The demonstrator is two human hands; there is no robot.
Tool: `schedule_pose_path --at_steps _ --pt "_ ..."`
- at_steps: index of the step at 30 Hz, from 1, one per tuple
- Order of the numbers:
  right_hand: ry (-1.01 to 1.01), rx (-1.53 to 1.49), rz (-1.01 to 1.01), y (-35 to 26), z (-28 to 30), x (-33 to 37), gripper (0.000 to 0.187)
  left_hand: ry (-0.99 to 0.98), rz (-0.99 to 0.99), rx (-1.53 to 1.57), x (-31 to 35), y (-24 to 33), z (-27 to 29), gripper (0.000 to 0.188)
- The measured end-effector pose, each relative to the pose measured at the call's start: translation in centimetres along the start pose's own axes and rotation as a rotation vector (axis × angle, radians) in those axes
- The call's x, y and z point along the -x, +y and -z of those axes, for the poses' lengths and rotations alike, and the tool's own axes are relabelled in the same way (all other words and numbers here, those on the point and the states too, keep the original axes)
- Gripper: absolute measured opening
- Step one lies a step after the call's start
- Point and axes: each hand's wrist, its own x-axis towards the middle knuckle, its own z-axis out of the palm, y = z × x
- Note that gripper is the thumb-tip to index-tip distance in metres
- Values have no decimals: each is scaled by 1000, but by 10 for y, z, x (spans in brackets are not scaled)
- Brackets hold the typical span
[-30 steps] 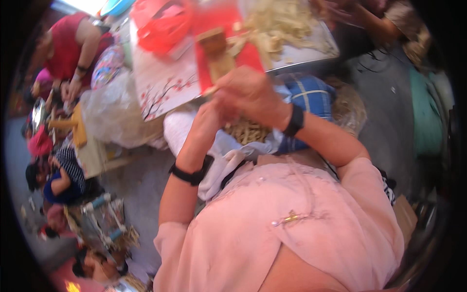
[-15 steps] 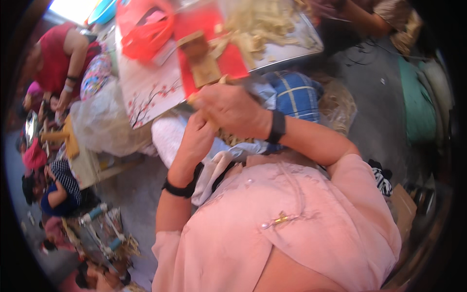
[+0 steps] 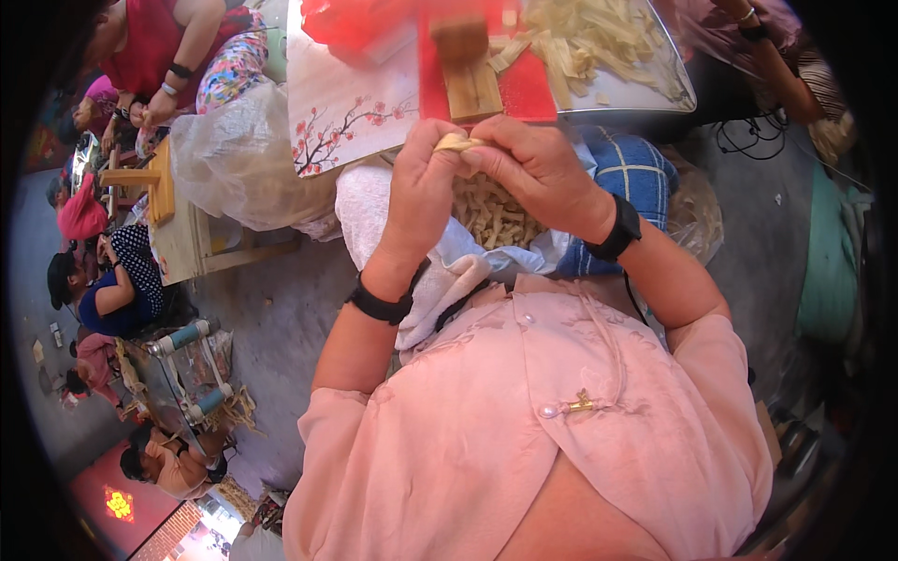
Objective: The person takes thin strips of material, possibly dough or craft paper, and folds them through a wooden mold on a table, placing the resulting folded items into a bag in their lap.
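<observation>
Between the fingertips of both hands is a pale yellow plant-like strip [image 3: 456, 142], folded or twisted at its middle. My left hand [image 3: 419, 182] pinches one end, and my right hand [image 3: 543, 173] grips the other, with the fingertips almost touching. Just below them, a heap of small yellowish pieces [image 3: 496, 215] rests in a pale cloth on my lap. Directly beyond the hands stands a wooden block device [image 3: 473, 92] on a red sheet [image 3: 524, 92]. Long loose strips [image 3: 594, 42] are piled on the tray to its right.
A white board with painted blossoms [image 3: 355, 131] and a red plastic bag [image 3: 360, 23] lie at the far left of the table. Plastic sheeting [image 3: 248, 168] and a wooden bench [image 3: 192, 238] stand to the left. Several people sit nearby; a green sack [image 3: 828, 266] lies right.
The view has shifted, so the table appears farther right and higher. My hands have spread slightly apart, with the strip showing between them instead of being mostly covered.
</observation>
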Motion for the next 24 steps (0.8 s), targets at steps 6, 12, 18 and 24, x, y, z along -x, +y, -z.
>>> schedule_pose_path --at_steps 6,12,18,24 --pt "-234 -617 -316 -7 15 -4 18 -25 -77 90 -2 4 2 17" --pt "-100 -651 -349 5 7 -1 18 162 -118 228 2 11 -17 8" --pt "-57 -727 -532 7 24 -5 16 212 -244 -117 -8 8 0 6" --pt "-90 -664 -461 23 36 -3 16 152 -342 -407 -12 13 17 15"
